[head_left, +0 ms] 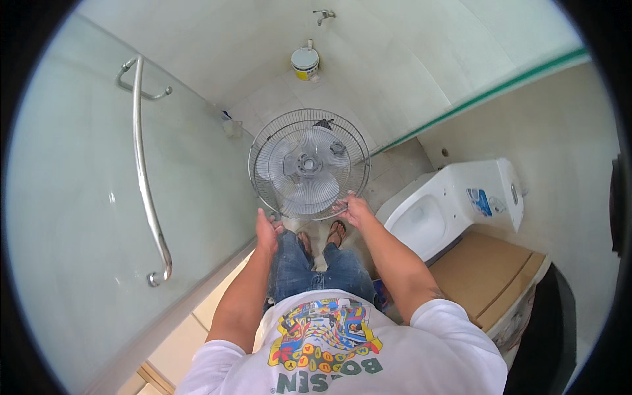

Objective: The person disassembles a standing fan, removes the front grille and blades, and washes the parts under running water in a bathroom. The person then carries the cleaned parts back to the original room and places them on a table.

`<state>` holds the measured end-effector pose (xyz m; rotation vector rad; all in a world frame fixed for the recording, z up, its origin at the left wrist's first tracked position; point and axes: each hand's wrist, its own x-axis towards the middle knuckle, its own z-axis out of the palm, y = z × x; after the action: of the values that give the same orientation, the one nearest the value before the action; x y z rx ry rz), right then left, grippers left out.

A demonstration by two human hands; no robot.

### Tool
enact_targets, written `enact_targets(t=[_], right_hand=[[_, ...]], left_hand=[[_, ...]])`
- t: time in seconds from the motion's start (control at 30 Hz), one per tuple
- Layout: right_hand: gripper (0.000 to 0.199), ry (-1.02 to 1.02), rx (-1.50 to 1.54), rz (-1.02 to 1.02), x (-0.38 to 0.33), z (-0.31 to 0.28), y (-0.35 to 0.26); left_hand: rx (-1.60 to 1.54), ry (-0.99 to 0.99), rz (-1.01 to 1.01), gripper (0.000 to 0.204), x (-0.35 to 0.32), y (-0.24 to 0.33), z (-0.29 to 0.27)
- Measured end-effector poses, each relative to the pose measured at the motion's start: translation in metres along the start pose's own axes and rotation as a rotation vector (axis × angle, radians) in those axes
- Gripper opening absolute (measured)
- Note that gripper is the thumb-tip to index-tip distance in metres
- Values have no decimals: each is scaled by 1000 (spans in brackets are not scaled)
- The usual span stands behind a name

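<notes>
A round fan head (309, 164) with a wire guard and pale translucent blades is in front of me, above the tiled floor. My right hand (354, 208) grips the lower right rim of its guard, fingers reaching over the wires. Just outside the lower left rim is my left hand (268, 232), its thumb raised and apart from the fingers. Whether it touches the wires is hard to make out. Through the grille, a dark part and a knob show behind the blades. What supports the fan from below is hidden.
On my left stands a frosted glass door with a metal handle (140, 164). A green-edged glass panel (487, 95) is at the right. Further right are a white toilet (421, 220) and a flat cardboard box (484, 273). A lidded bucket (305, 62) sits below a wall tap (323, 16).
</notes>
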<state>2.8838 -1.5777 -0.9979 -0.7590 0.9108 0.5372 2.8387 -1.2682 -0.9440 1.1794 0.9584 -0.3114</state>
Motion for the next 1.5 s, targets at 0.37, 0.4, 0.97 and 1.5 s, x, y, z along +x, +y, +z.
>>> enact_targets(t=[0.37, 0.4, 0.97, 1.5], right_hand=[[26, 202, -26, 34, 157, 76, -67], [26, 185, -12, 14, 176, 78, -72], [34, 149, 15, 17, 552, 67, -151], [45, -2, -1007, -1390, 448, 208, -372]], left_hand=[[721, 86, 118, 71, 101, 55, 72], [825, 86, 151, 70, 117, 63, 88], [320, -82, -151, 56, 239, -46, 158], [575, -344, 335, 55, 462, 38, 249]])
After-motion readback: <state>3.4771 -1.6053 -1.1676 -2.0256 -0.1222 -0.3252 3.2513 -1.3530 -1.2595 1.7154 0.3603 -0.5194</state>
